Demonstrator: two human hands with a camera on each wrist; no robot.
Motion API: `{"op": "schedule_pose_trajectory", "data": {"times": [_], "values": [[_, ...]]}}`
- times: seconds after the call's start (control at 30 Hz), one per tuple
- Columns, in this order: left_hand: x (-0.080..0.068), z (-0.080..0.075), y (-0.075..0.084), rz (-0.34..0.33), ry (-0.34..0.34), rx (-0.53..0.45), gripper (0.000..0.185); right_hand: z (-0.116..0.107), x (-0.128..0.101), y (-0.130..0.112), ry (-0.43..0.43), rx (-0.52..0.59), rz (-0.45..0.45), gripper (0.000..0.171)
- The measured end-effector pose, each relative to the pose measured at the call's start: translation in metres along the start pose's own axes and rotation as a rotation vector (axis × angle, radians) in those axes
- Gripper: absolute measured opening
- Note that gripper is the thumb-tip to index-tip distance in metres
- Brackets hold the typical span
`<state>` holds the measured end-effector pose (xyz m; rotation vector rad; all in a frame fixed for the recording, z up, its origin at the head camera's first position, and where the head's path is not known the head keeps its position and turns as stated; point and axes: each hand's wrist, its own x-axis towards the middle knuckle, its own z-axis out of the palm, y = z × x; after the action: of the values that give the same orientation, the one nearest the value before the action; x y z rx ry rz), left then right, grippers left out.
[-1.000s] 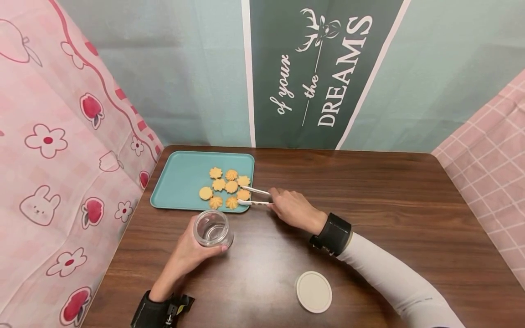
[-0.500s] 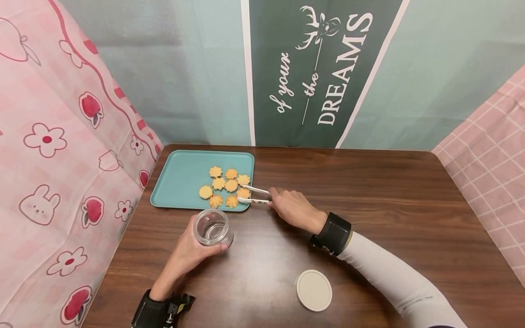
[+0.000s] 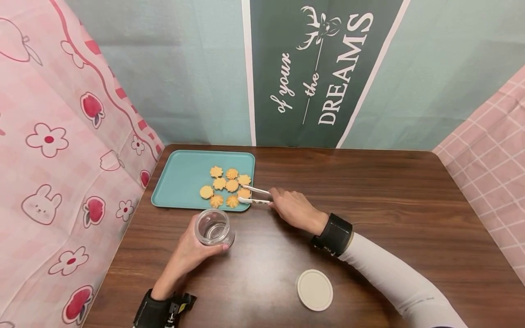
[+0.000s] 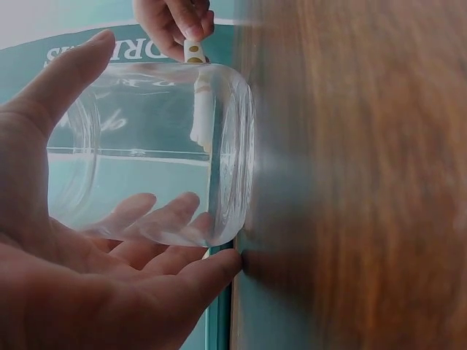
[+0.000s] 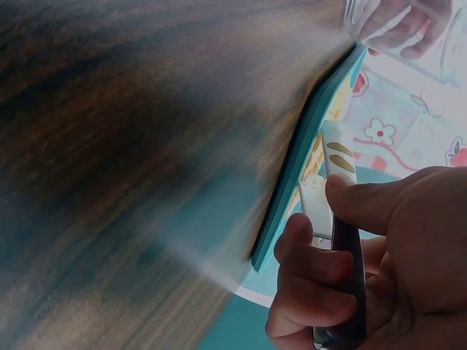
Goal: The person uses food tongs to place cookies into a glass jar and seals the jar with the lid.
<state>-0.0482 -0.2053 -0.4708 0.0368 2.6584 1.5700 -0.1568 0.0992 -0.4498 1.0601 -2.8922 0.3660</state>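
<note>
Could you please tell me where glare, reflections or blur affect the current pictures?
Head view: pale glare on the table, just left of the lid, while the cookies look fairly clear; left wrist view: bright glints along the base of the jar, wood grain blurred; right wrist view: wood soft, with a hazy teal reflection beside the tray.

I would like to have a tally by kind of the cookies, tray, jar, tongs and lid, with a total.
Cookies: 9
Tray: 1
Jar: 1
Tongs: 1
Lid: 1
Total: 13
</note>
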Motion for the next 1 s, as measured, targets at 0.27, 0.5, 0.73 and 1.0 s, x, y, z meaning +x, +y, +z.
{"op": "schedule_pose_trajectory", "data": {"times": [0.27,0.5,0.73,1.0], "values": [[0.000,0.000,-0.001,0.005,0.003,-0.002,0.096,-0.001,0.000,0.001,0.028,-0.008,0.020,0.024],[-0.001,0.000,-0.001,-0.004,-0.004,-0.018,0.097,-0.006,0.000,0.000,0.058,-0.035,0.029,0.022],[-0.001,-0.001,-0.001,-0.001,-0.005,-0.013,0.097,-0.012,0.001,-0.002,0.071,-0.041,0.014,0.025],[-0.001,-0.001,-0.001,0.004,-0.006,-0.006,0.095,-0.018,0.001,-0.004,0.069,-0.055,0.008,0.026]]}}
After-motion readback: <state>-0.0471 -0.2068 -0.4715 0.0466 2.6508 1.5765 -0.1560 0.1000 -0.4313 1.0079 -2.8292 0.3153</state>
